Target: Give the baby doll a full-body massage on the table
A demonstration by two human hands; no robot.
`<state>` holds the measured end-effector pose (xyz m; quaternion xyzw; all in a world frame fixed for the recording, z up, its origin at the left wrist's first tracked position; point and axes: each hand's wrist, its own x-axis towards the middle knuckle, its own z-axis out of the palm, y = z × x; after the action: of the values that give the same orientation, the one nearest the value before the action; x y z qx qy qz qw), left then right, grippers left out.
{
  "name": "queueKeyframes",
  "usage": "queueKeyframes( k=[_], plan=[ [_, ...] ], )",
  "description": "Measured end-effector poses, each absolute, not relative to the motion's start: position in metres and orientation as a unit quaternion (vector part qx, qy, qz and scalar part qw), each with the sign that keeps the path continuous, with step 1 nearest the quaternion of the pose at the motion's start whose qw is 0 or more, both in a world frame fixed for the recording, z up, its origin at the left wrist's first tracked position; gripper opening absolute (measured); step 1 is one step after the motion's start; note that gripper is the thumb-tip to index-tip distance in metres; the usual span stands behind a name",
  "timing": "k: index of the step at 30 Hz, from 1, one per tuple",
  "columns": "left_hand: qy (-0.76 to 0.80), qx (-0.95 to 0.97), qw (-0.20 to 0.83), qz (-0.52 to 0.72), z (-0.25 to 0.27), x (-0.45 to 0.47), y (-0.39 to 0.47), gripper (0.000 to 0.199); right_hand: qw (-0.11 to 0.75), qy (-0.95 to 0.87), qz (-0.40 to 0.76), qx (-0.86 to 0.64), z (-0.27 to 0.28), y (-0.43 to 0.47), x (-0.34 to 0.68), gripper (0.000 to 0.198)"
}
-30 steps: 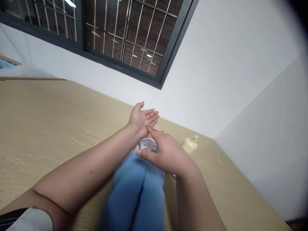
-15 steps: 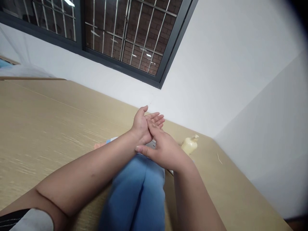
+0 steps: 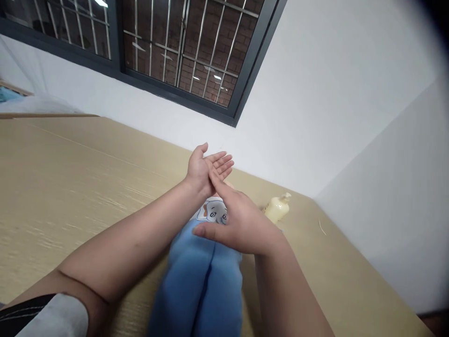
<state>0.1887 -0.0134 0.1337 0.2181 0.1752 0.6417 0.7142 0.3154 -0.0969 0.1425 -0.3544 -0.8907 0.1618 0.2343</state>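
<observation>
My left hand point(image 3: 209, 169) is held palm up, its fingers stretched out and its thumb apart. Across the left palm lie the fingers of my right hand point(image 3: 236, 213), whose thumb is spread away from them. Neither hand shows anything held. Below them, what looks like a doll lies on the wooden surface, wearing blue trousers point(image 3: 206, 276) and a white top point(image 3: 214, 209) printed with a cartoon face. My hands hide most of its upper part. Right of my right hand lies a pale yellow bottle point(image 3: 278, 208) with a pump-like top, partly hidden.
The light wooden tabletop point(image 3: 87, 187) reaches to a white wall point(image 3: 315, 93) and a dark-framed window point(image 3: 231, 117) with metal bars. A thin pale strand point(image 3: 322, 227) lies at the right. Clear plastic film point(image 3: 45, 104) is at the far left.
Both hands have shifted slightly up and left, still touching. My right fingers have slid a little along the left palm. More of the printed cartoon face now shows beneath them.
</observation>
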Motion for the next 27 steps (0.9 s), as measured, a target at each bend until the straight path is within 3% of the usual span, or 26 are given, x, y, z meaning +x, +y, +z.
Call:
queueKeyframes(
  k=[5,10,14,19,22,27],
  plan=[
    [0.177,0.23,0.715,0.636,0.142,0.188,-0.028,0.053,0.275,-0.879,0.132,-0.367,0.127,-0.078,0.308,0.11],
    [0.171,0.27,0.665,0.675,0.149,0.175,-0.026,0.046,0.279,-0.887,0.097,-0.355,0.137,-0.096,0.31,0.084],
    [0.168,0.301,0.621,0.704,0.144,0.176,-0.024,0.038,0.332,-0.881,0.092,-0.325,0.156,-0.115,0.324,0.058],
    [0.307,0.444,0.495,0.681,0.099,0.182,-0.026,0.021,0.419,-0.833,0.059,-0.357,0.142,-0.11,0.344,0.042],
    [0.412,0.59,0.394,0.572,0.06,0.172,-0.032,0.021,0.369,-0.861,0.048,-0.347,0.106,-0.109,0.348,0.048],
    [0.448,0.778,0.203,0.391,0.015,0.152,-0.034,0.038,0.268,-0.914,0.073,-0.296,0.053,-0.126,0.337,0.086]
  ],
)
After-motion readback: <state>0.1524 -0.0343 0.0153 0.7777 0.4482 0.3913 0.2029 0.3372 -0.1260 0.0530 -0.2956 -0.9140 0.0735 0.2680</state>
